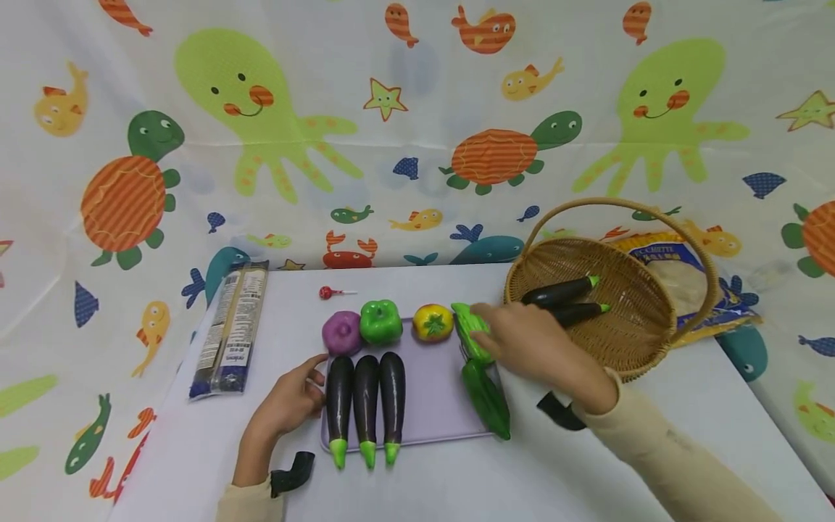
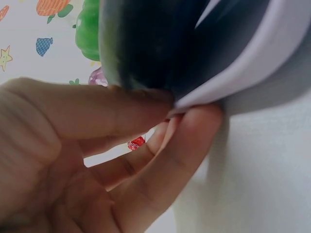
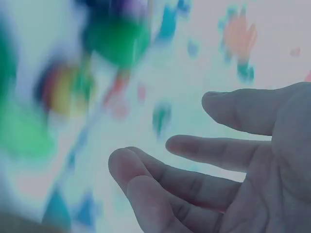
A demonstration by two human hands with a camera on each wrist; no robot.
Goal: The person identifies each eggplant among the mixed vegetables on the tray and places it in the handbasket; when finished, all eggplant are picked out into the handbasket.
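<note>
My left hand (image 1: 291, 397) pinches the left rim of the lilac tray (image 1: 433, 406) between thumb and fingers, as the left wrist view shows close up. Three eggplants (image 1: 367, 406) lie side by side on the tray's left part, next to that hand. A purple onion (image 1: 342, 333), a green bell pepper (image 1: 381, 322) and a yellow tomato-like vegetable (image 1: 433, 322) line the far edge. At the right edge lie a light green ridged vegetable (image 1: 471, 333) and a dark green one (image 1: 485, 400). Blurred, my right hand (image 1: 528, 341) hovers by them, fingers apart, holding nothing.
A wicker basket (image 1: 626, 341) with a tall handle stands tilted at the right, two eggplants (image 1: 561, 291) inside. Behind it leans a yellow and blue pasta bag (image 1: 691, 283). Long packets (image 1: 230, 330) lie at the left, and a red lollipop (image 1: 326, 292) at the back.
</note>
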